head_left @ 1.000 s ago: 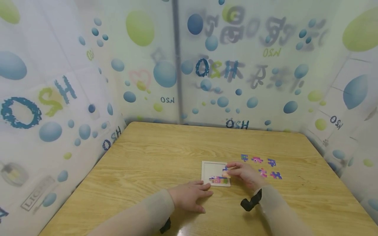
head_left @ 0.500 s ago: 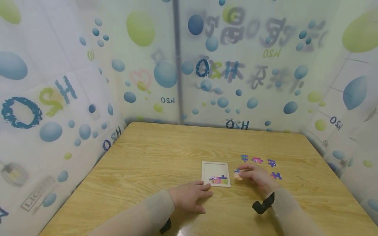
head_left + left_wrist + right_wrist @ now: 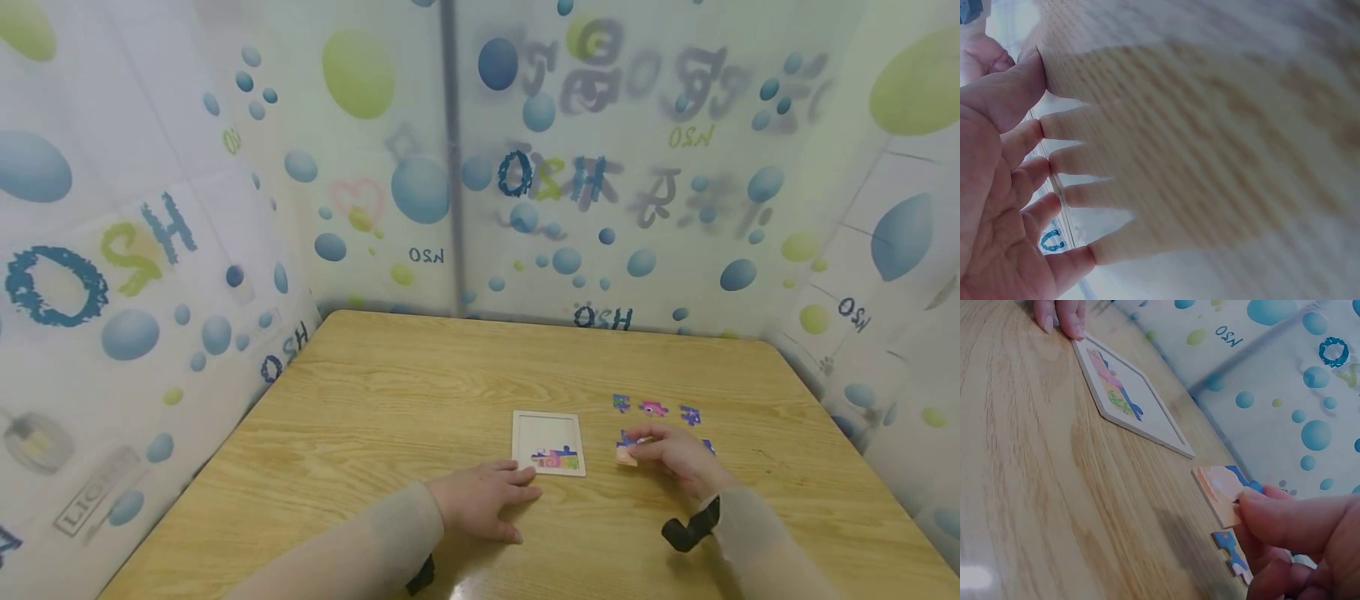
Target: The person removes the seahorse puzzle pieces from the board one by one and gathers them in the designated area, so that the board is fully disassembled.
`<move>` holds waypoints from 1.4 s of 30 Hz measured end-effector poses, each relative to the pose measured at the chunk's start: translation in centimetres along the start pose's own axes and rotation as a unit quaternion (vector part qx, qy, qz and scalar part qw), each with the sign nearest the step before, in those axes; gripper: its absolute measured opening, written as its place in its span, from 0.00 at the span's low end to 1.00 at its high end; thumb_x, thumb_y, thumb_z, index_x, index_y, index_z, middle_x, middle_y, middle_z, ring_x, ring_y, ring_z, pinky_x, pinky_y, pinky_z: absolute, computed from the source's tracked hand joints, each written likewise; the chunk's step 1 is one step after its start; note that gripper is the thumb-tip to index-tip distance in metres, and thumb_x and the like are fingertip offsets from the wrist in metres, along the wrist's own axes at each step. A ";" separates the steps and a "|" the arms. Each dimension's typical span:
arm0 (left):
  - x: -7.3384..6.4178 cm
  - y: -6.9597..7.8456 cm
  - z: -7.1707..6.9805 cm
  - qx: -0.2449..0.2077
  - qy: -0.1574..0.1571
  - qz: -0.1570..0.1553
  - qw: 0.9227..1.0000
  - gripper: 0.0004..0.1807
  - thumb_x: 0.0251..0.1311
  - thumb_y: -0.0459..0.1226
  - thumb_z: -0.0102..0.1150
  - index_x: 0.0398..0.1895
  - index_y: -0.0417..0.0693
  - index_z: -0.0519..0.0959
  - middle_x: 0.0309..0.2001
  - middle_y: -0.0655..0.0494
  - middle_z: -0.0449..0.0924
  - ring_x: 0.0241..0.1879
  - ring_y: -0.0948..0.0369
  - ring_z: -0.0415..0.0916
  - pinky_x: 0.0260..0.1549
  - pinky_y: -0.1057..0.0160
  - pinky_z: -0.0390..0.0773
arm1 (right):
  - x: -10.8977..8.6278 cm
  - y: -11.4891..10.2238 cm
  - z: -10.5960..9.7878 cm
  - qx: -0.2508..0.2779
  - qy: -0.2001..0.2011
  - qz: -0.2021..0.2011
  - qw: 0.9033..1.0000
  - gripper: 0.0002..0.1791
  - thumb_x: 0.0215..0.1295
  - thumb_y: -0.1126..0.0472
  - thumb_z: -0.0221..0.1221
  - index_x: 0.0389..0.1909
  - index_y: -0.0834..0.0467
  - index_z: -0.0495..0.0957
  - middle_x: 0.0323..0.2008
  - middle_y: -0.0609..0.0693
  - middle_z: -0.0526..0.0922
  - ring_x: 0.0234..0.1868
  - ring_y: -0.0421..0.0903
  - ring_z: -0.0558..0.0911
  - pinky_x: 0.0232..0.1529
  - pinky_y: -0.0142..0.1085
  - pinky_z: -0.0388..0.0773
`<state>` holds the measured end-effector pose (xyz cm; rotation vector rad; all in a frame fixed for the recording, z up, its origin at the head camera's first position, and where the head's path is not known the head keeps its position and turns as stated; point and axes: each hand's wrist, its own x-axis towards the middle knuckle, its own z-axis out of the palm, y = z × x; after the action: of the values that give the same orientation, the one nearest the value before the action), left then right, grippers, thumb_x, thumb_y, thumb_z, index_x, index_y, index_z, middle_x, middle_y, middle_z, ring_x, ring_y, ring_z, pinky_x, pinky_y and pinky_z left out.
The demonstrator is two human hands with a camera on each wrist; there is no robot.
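My right hand (image 3: 678,457) pinches a jigsaw puzzle piece (image 3: 1219,490), peach and blue, between thumb and fingers, to the right of the frame. The square puzzle tray (image 3: 545,421), with a pale raised border, lies on the table; joined pieces (image 3: 556,458) fill part of its near side. My left hand (image 3: 483,500) rests flat with spread fingers, fingertips at the tray's near left corner. In the right wrist view another piece (image 3: 1231,553) shows just below the held one, partly hidden behind my fingers.
Loose puzzle pieces lie on the wooden table (image 3: 390,392) at the right: a blue-green one (image 3: 621,402), a pink one (image 3: 653,408) and a blue one (image 3: 690,414). Others are partly covered by my right hand. A patterned curtain (image 3: 375,208) surrounds the table's far and side edges.
My right hand has moved right, away from over the tray, carrying the peach and blue puzzle piece with it toward the loose pieces. My left hand has stayed in place.
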<state>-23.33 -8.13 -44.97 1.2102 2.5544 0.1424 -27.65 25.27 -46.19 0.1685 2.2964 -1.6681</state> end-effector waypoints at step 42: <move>-0.2 0.4 -0.3 -0.003 0.003 -0.010 1.000 0.36 0.60 0.58 0.56 0.72 0.62 0.63 0.74 0.60 0.51 0.73 0.54 0.50 0.68 0.56 0.56 | -1.7 0.6 -0.7 -0.169 0.047 -0.011 0.985 0.10 0.55 0.64 0.67 0.36 0.65 0.78 0.46 0.63 0.78 0.39 0.50 0.72 0.35 0.35 0.68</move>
<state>-22.96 -8.00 -44.55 1.1838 2.5697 0.1489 -26.01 26.27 -46.06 0.1488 2.6176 -1.2782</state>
